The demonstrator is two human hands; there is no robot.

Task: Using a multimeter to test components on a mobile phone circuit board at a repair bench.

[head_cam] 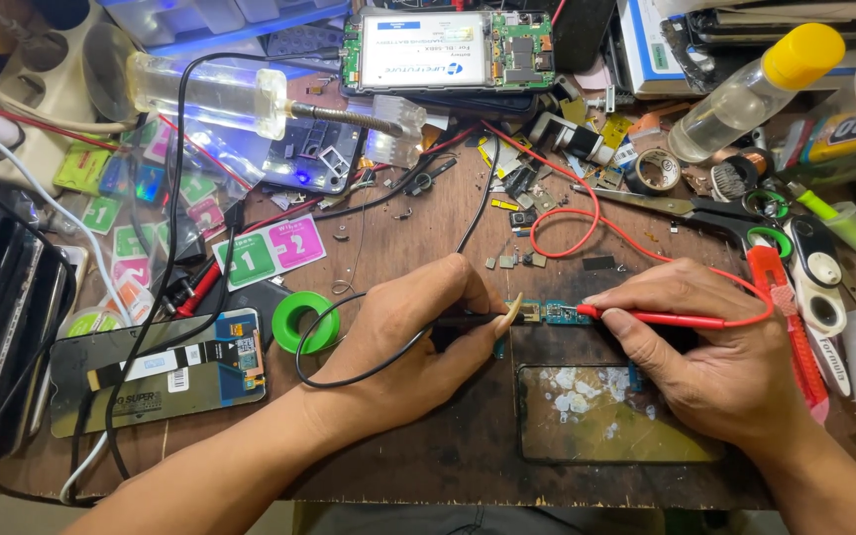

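1. A small green circuit board (559, 314) was being probed near the front edge of the cluttered wooden bench (408, 238), with a dark phone back panel (618, 414) lying just in front of it.
2. The left hand (410, 332) was closed around a black probe (470, 320) trailing a black lead; the right hand (710, 342) was pinched shut on a red probe (651, 318), whose tip rested on the board.
3. As far as could be judged, the work was in mid-course — the phone was already opened and stripped of its board, with white residue patches left on the panel, and nothing was seen reassembled. No meter display was in view.
4. A phone display (160, 372) with its flex cable exposed was laid near the front left edge, a green tape roll (305, 322) beside it.
5. A flat sachet (269, 252) — half green, half pink, each half numbered — was set left of centre; similar small green and pink sachets (136, 213) were scattered towards the left edge.
6. An opened phone with a white-labelled battery (418, 50) was placed at the back edge, and a clear bottle with a yellow cap (755, 89) at the back right corner.
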